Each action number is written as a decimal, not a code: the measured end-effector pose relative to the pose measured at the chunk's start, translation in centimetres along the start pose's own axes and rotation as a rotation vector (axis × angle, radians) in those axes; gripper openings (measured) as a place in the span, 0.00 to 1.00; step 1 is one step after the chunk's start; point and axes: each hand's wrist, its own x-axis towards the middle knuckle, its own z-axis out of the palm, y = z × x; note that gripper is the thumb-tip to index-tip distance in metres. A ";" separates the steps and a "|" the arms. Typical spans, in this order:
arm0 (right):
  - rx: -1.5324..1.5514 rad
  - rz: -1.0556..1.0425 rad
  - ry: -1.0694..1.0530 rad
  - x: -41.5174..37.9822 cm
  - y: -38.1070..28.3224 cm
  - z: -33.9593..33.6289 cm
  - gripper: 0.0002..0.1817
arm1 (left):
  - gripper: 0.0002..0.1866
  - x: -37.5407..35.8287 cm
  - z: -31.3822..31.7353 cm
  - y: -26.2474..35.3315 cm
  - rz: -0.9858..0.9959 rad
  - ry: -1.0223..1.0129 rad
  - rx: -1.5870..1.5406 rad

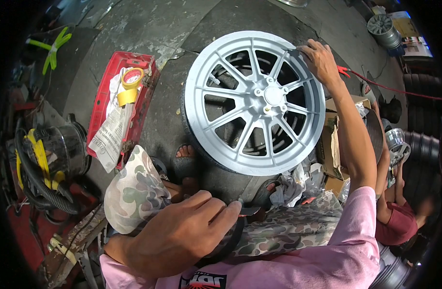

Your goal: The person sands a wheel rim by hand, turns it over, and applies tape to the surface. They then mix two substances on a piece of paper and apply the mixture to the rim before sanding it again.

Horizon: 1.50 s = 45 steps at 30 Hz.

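A light grey multi-spoke wheel rim (274, 95) stands tilted in front of me, with a dark edge showing along its lower left side. My right hand (320, 62) is at its upper right edge, fingers closed. A thin dark piece (293, 50), perhaps sandpaper, shows under those fingertips against the rim's lip. Nearer to me, below the wheel, my left hand (187, 231) is closed, palm side hidden. From its fingertips juts a small dark flat piece (250, 210), also like sandpaper; its kind is not certain. The left hand is apart from the wheel.
Left of the wheel lies a red tray (99, 103) holding yellow tape (132, 78) and newspaper (110, 139). A black vacuum cleaner (64, 149) with a hose stands farther left. Cardboard boxes (329, 144) and a red hose (394, 87) are right. Another person (396, 216) sits beyond, near more rims.
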 end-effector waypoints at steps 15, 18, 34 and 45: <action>0.055 0.028 0.028 0.7 0.9 0.6 0.09 | 0.21 0.2 -0.1 -0.1 0.014 -0.012 0.020; 0.028 0.020 0.049 0.8 0.7 0.2 0.09 | 0.21 0.1 -0.1 -0.2 0.006 -0.019 0.014; -0.043 0.010 -0.069 1.4 0.4 -0.6 0.11 | 0.21 0.2 -0.2 -0.1 -0.013 -0.029 -0.028; -0.078 -0.017 -0.074 1.5 0.4 -0.4 0.11 | 0.21 0.2 -0.1 -0.2 0.002 -0.012 -0.032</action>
